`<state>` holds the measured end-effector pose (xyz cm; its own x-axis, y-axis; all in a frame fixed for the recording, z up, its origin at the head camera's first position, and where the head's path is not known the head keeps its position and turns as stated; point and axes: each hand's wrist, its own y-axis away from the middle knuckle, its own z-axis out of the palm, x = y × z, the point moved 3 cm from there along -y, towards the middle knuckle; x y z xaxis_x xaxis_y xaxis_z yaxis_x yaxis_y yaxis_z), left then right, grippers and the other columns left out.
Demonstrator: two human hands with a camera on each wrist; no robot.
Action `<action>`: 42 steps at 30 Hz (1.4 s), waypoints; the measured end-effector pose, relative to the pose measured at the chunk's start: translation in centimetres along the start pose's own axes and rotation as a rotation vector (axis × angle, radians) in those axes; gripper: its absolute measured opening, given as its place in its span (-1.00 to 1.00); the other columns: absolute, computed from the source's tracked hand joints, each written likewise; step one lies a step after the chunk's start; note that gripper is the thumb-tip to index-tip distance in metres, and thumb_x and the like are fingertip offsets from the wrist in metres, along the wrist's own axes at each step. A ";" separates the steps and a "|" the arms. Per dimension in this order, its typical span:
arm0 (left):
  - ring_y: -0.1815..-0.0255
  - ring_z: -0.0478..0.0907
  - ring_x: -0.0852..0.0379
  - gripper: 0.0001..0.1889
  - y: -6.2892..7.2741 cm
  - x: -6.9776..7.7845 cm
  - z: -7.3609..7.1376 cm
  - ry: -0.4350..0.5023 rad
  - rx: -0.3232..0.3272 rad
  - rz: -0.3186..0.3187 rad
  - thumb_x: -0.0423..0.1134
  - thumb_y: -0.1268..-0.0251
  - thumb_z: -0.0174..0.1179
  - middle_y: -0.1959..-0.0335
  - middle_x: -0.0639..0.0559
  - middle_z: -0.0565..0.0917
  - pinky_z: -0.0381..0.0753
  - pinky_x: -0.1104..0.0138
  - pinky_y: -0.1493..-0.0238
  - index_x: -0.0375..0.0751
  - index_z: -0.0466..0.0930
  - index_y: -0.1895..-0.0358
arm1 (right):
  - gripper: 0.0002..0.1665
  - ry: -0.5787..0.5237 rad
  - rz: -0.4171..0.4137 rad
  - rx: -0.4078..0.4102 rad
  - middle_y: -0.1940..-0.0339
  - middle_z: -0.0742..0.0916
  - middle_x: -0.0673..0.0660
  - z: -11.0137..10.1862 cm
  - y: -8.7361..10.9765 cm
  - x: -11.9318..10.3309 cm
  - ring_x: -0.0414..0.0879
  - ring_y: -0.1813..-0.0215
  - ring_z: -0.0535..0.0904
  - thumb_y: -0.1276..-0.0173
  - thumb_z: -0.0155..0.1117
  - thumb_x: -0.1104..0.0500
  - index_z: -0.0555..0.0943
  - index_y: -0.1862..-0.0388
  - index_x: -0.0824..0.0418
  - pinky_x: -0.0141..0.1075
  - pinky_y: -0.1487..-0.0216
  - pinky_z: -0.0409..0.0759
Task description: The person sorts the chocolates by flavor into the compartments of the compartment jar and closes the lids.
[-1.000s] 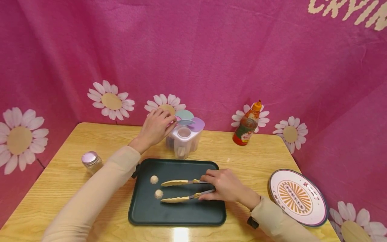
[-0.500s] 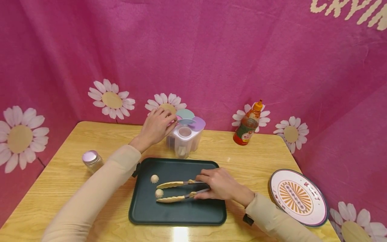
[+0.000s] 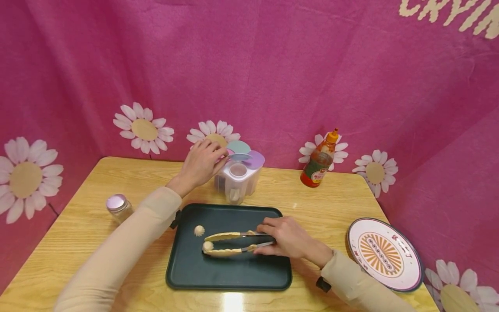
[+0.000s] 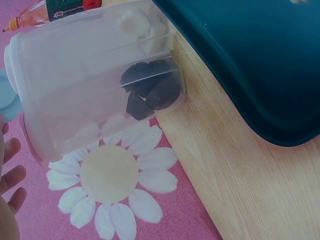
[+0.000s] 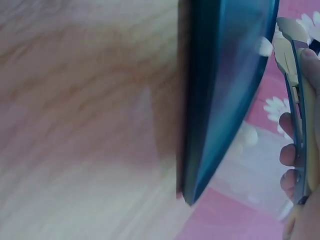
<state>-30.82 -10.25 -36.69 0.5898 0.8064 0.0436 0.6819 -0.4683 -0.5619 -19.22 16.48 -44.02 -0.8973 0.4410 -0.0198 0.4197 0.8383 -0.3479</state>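
Note:
My left hand (image 3: 203,161) pinches the raised light-blue lid (image 3: 240,157) of a clear compartment container (image 3: 237,190). Beneath that lid, one round opening is uncovered. In the left wrist view, white pieces (image 4: 134,24) and dark pieces (image 4: 150,87) lie in separate compartments. My right hand (image 3: 287,237) grips yellow-tipped tongs (image 3: 223,236) over a dark green tray (image 3: 230,277). Between the spread tips, at their left end, sits a small cream bun-shaped piece (image 3: 208,246), against the nearer arm. A second bun-shaped piece (image 3: 199,230) lies on the tray just beyond.
A lidded glass jar (image 3: 119,208) stands left of the tray. A red sauce bottle (image 3: 318,161) is at the back right. A patterned plate (image 3: 383,255) lies by the table's right edge. Pink flowered cloth (image 3: 273,78) hangs behind the wooden table (image 3: 156,173).
The tongs moved left around the nearer bun-shaped piece, then narrowed and drew slightly back right. That piece shifted a little rightward and away from me. My left hand and the lid kept their place.

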 end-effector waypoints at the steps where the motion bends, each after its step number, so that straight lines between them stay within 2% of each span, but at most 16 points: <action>1: -0.06 0.57 -0.13 -0.78 0.0 0.0 0.0 0.002 0.000 0.000 -0.11 -0.45 0.35 0.04 -0.13 0.75 0.65 0.01 -0.13 -0.09 0.75 -0.03 | -0.44 0.016 0.001 0.019 0.38 0.73 -0.08 -0.2 0.1 0.2 -0.37 0.50 0.49 -0.26 0.49 -0.39 0.78 0.13 0.06 -0.61 0.47 0.34; 5: -0.07 0.57 -0.13 -0.77 0.2 -0.1 -0.2 0.002 -0.003 -0.003 -0.12 -0.43 0.36 0.04 -0.13 0.74 0.65 0.01 -0.14 -0.10 0.75 -0.03 | -0.42 0.065 0.018 0.084 0.38 0.75 -0.09 -1.5 0.4 1.1 -0.35 0.52 0.50 -0.13 0.60 -0.36 0.78 0.15 0.06 -0.61 0.49 0.30; 8: -0.09 0.57 -0.13 -0.77 0.2 -0.1 -0.3 0.001 -0.010 -0.006 -0.12 -0.43 0.37 0.04 -0.14 0.74 0.65 0.00 -0.15 -0.10 0.75 -0.04 | -0.40 0.077 0.045 0.112 0.35 0.77 -0.06 -2.6 0.4 2.0 -0.33 0.50 0.52 -0.14 0.59 -0.37 0.79 0.15 0.08 -0.59 0.49 0.33; 10: -0.09 0.57 -0.13 -0.77 0.2 -0.1 -0.3 0.002 -0.010 -0.004 -0.13 -0.42 0.37 0.04 -0.14 0.74 0.64 0.00 -0.16 -0.10 0.75 -0.03 | -0.36 0.077 0.060 0.131 0.34 0.78 -0.05 -3.5 0.3 2.5 -0.31 0.51 0.50 -0.20 0.52 -0.42 0.79 0.15 0.10 -0.57 0.50 0.35; 13: -0.07 0.58 -0.13 -0.79 0.2 -0.1 -0.3 -0.001 -0.002 0.002 -0.12 -0.42 0.37 0.06 -0.14 0.74 0.64 0.01 -0.14 -0.10 0.75 0.00 | -0.27 0.089 0.065 0.168 0.34 0.78 -0.03 -4.9 -0.1 3.3 -0.29 0.50 0.50 -0.32 0.30 -0.52 0.79 0.14 0.12 -0.53 0.50 0.41; 17: -0.03 0.58 -0.13 -0.81 0.2 0.0 -0.2 -0.005 0.014 0.015 -0.12 -0.43 0.36 0.09 -0.13 0.74 0.63 0.02 -0.09 -0.10 0.75 0.03 | -0.15 0.123 0.057 0.223 0.34 0.79 0.02 -6.6 -0.5 4.4 -0.24 0.51 0.54 -0.39 0.08 -0.58 0.78 0.15 0.16 -0.44 0.50 0.50; 22: -0.02 0.59 -0.13 -0.84 0.3 0.1 -0.3 0.000 0.028 0.020 -0.13 -0.46 0.33 0.10 -0.11 0.73 0.61 0.01 -0.09 -0.09 0.74 0.05 | -0.06 0.194 0.050 0.263 0.33 0.78 0.07 -8.4 -0.7 5.9 -0.16 0.52 0.60 -0.45 -0.07 -0.59 0.77 0.16 0.22 -0.30 0.52 0.56; 25: -0.03 0.59 -0.12 -0.85 0.3 0.1 -0.3 0.005 0.031 0.020 -0.14 -0.46 0.34 0.10 -0.10 0.73 0.61 0.01 -0.10 -0.08 0.74 0.05 | -0.04 0.214 0.064 0.269 0.34 0.76 0.09 -9.2 -0.8 6.7 -0.13 0.53 0.58 -0.47 -0.11 -0.58 0.77 0.17 0.25 -0.28 0.54 0.55; 31: -0.05 0.59 -0.13 -0.85 0.3 0.0 -0.3 -0.002 0.028 0.019 -0.14 -0.47 0.32 0.10 -0.10 0.73 0.62 0.00 -0.11 -0.08 0.74 0.05 | 0.00 0.223 0.110 0.294 0.41 0.72 0.09 -10.1 -1.4 8.0 -0.20 0.59 0.43 -0.43 -0.08 -0.61 0.78 0.17 0.27 -0.34 0.58 0.41; 36: -0.08 0.58 -0.12 -0.84 0.2 0.0 -0.2 -0.004 0.015 0.015 -0.12 -0.48 0.32 0.08 -0.10 0.73 0.61 0.01 -0.14 -0.07 0.74 0.04 | -0.04 0.233 0.124 0.317 0.42 0.69 0.06 -9.9 -1.8 8.9 -0.25 0.62 0.37 -0.43 -0.04 -0.60 0.79 0.17 0.23 -0.36 0.60 0.30; 42: -0.05 0.58 -0.12 -0.83 0.2 0.1 -0.3 0.007 0.006 0.011 -0.13 -0.47 0.33 0.09 -0.10 0.73 0.62 0.01 -0.12 -0.08 0.75 0.02 | -0.01 0.221 0.161 0.310 0.42 0.70 0.05 -9.5 -1.8 9.5 -0.24 0.60 0.37 -0.39 -0.03 -0.64 0.80 0.16 0.22 -0.36 0.58 0.30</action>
<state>-30.50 -10.38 -36.55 0.6005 0.7984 0.0433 0.6726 -0.4751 -0.5674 -27.17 22.20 -34.63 -0.7583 0.6453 0.0926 0.4613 0.6315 -0.6233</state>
